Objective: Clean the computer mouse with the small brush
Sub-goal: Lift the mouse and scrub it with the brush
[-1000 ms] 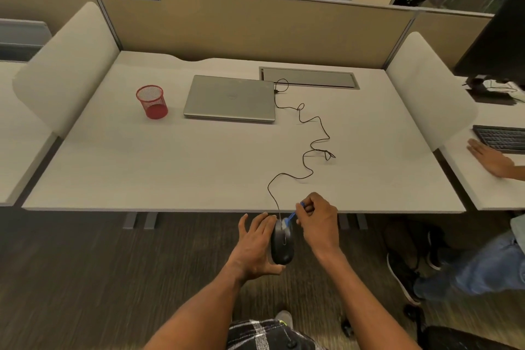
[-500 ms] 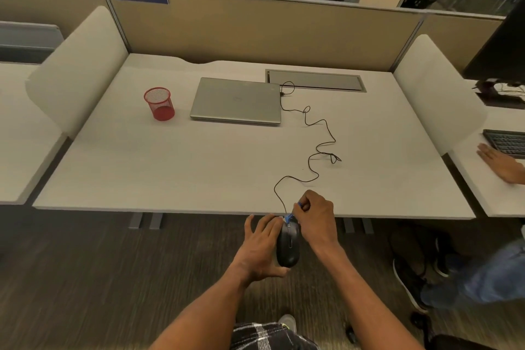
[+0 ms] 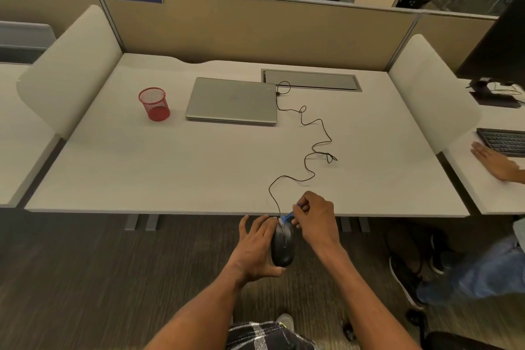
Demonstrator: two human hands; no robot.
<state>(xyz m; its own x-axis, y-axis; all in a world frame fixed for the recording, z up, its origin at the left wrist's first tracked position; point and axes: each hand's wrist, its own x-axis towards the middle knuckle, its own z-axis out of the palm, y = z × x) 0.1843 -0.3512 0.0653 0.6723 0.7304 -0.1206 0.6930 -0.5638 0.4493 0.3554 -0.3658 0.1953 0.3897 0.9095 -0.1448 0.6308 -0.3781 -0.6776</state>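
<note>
below desk edge (image 3: 170, 212), left hand (image 3: 255, 247) holds mouse (image 3: 282, 247); right hand (image 3: 316, 219) pinches brush (image 3: 287, 218).

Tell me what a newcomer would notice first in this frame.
First, the two hands just off the desk's near edge: the left hand holds a black mouse while the right hand pinches a small blue brush at its front end. Next, the black cable squiggling across the desk to a closed laptop, with a red mesh cup to its left.

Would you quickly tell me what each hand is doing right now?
Left hand: holds the computer mouse, thumb at its rear.
Right hand: pinches the small brush, bristles at the mouse's front.
</note>
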